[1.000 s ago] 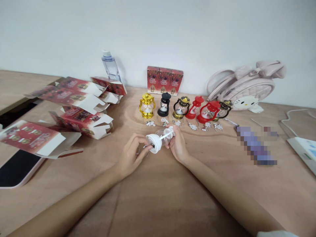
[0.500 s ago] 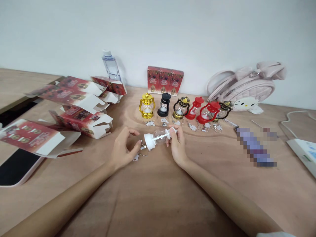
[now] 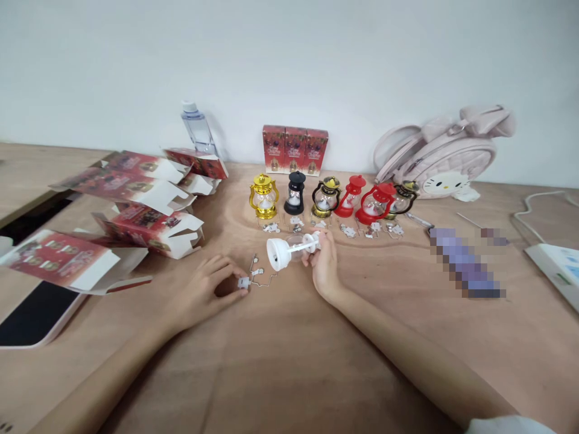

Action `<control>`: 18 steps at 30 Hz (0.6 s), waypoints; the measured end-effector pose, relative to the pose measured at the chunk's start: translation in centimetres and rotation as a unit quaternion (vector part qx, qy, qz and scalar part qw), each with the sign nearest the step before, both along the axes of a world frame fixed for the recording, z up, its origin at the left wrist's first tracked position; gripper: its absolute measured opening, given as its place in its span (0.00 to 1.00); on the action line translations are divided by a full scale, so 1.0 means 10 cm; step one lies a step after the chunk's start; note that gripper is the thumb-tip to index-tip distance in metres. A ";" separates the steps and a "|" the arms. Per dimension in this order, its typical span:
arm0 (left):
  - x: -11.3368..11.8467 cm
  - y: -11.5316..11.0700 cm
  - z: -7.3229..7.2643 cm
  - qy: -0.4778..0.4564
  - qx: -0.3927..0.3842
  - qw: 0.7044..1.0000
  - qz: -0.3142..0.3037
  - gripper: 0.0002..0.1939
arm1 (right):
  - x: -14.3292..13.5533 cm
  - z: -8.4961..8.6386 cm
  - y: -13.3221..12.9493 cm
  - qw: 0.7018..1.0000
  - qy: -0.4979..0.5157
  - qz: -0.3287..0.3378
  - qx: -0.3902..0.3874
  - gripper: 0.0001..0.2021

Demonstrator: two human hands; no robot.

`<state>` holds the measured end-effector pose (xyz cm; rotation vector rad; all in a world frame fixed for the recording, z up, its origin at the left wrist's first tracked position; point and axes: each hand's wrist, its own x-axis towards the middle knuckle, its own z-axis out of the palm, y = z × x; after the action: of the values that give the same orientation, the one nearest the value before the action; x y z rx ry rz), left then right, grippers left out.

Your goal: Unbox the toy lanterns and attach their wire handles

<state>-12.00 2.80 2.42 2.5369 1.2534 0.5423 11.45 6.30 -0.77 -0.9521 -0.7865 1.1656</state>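
Right hand (image 3: 326, 265) clamped on white lamp (image 3: 295, 248), held over table (image 3: 289, 361), lamp tilted, base facing left. Left hand (image 3: 210, 290) at white tab (image 3: 243, 283), thumb and fingertip on 2 sides of it; can't tell if pinched tight. Wire (image 3: 263, 285) and small bits (image 3: 257, 272) just beside tab, below lamp base. Behind: row of 6 lamps, 1 gold (image 3: 264, 198), 1 black (image 3: 295, 194), 2 red, 2 black-gold, loose parts (image 3: 347, 230) in front. 3 boxes (image 3: 295, 150) upright at wall (image 3: 289, 60). Bag (image 3: 446, 160) right, opened cartons (image 3: 58, 259) left.
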 end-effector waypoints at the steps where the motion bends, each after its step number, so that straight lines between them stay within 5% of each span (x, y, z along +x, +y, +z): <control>1: -0.01 -0.01 -0.01 -0.001 0.008 1.000 -0.001 0.11 | 0.00 -0.01 0.01 1.000 0.014 -0.001 -0.004 0.12; 10: 0.08 -0.01 -0.02 -0.037 0.101 0.993 0.050 0.11 | 0.02 -0.01 0.05 0.998 0.060 0.003 -0.015 0.12; 18: 0.23 0.12 -0.10 -0.021 0.037 0.997 0.062 0.18 | 0.01 -0.01 0.03 0.999 0.039 0.002 -0.013 0.14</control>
<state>-9.71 3.98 1.42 2.5047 1.4077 0.6756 11.52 6.60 -0.85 -0.9220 -0.7127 1.2120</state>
